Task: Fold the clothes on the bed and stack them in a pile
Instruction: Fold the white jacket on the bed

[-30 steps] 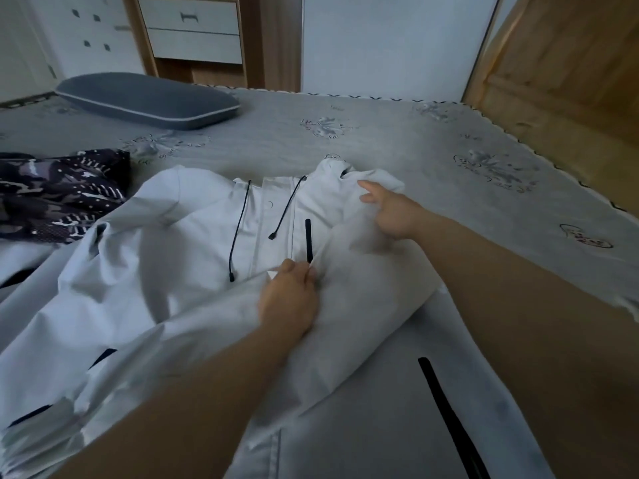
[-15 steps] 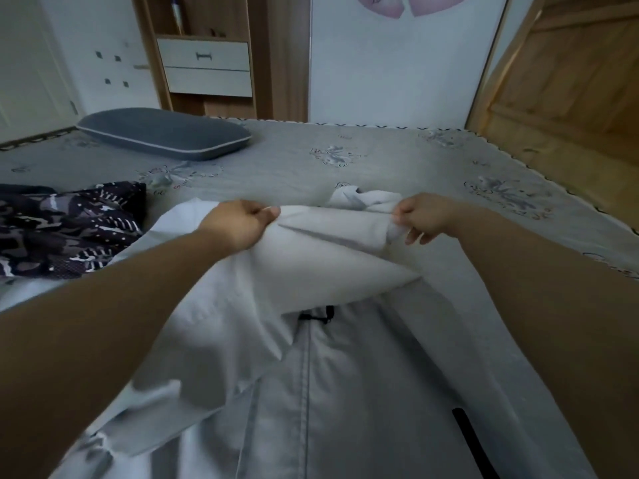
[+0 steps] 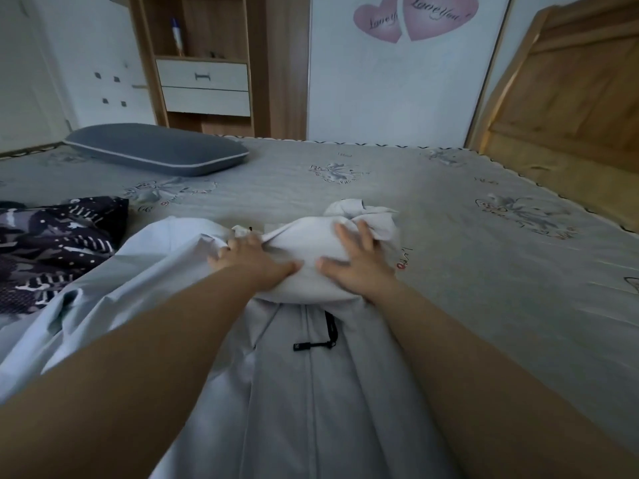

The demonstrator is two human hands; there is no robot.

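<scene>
Pale grey-white hooded fabric jacket (image 3: pixel 304 392) lies spread on the patterned grey bed (image 3: pixel 432 188), its bunched top under our palms. Left hand (image 3: pixel 254 259) and right hand (image 3: pixel 358 262) press flat, fingers spread, arms outstretched. Soft, light, likely slippery; we judge seams best for holding.

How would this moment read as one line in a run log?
step: folding jacket | left hand: pressing bundled top | right hand: flat on bundle, fingers spread | patterned garment: unfolded, left | bed
</scene>
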